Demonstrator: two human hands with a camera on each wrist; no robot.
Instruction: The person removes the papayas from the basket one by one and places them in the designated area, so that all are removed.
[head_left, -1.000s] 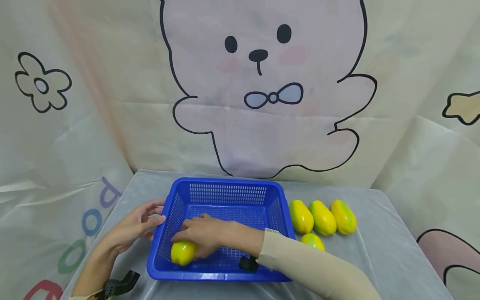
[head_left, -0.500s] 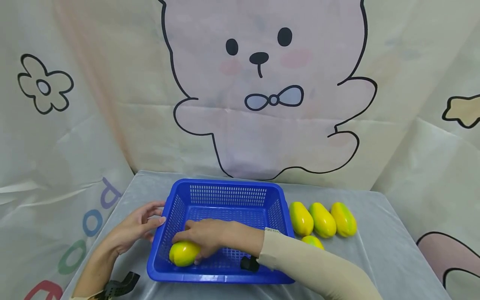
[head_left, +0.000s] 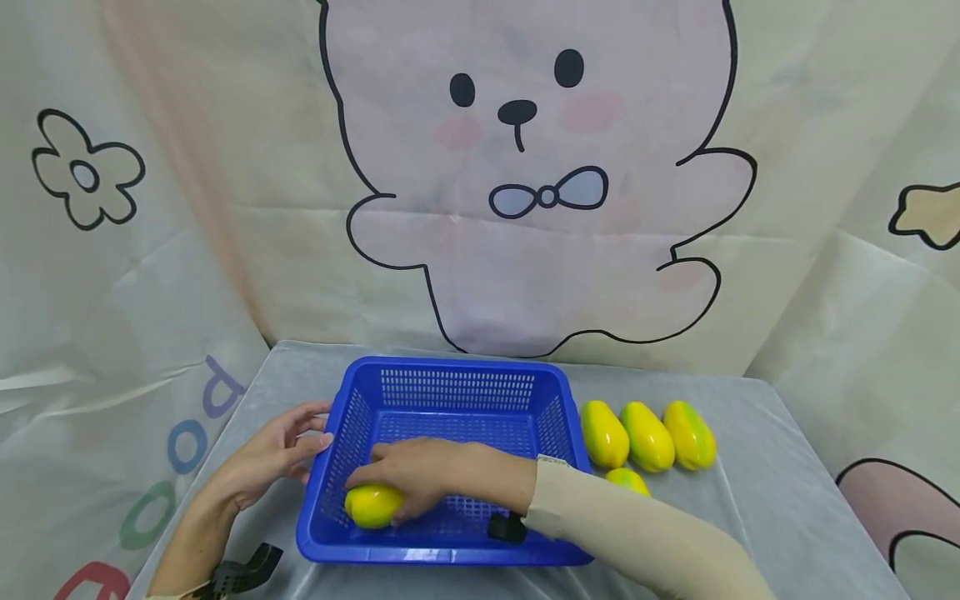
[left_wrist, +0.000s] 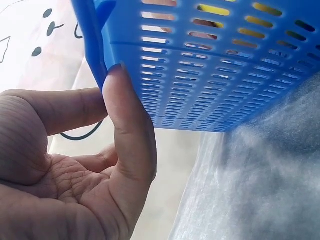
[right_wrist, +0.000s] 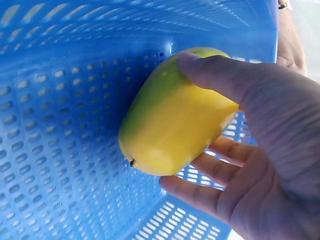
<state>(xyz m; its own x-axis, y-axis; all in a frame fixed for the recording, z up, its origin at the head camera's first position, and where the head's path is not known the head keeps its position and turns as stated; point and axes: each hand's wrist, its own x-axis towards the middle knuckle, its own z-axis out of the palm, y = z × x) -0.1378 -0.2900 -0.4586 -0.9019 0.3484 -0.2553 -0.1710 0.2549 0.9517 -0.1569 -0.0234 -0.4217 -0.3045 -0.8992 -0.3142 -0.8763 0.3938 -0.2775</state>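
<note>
A blue slotted basket (head_left: 450, 383) stands on the grey cloth-covered table. Inside it, at the front left, lies a yellow-green mango (head_left: 372, 505). My right hand (head_left: 411, 477) reaches into the basket and holds that mango (right_wrist: 170, 120), thumb over the top and fingers underneath, against the basket wall (right_wrist: 60, 90). My left hand (head_left: 279, 450) is outside the basket's left side, fingers relaxed, with the thumb tip (left_wrist: 120, 95) touching the basket's corner edge (left_wrist: 95, 45).
Three yellow-green mangoes (head_left: 647, 435) lie in a row on the table right of the basket, and a fourth mango (head_left: 626, 480) sits in front of them, partly hidden by my sleeve. A cartoon bear backdrop hangs behind the table.
My right hand has turned the mango slightly and set it lower on the basket floor. The left hand has stayed at the basket's left edge.
</note>
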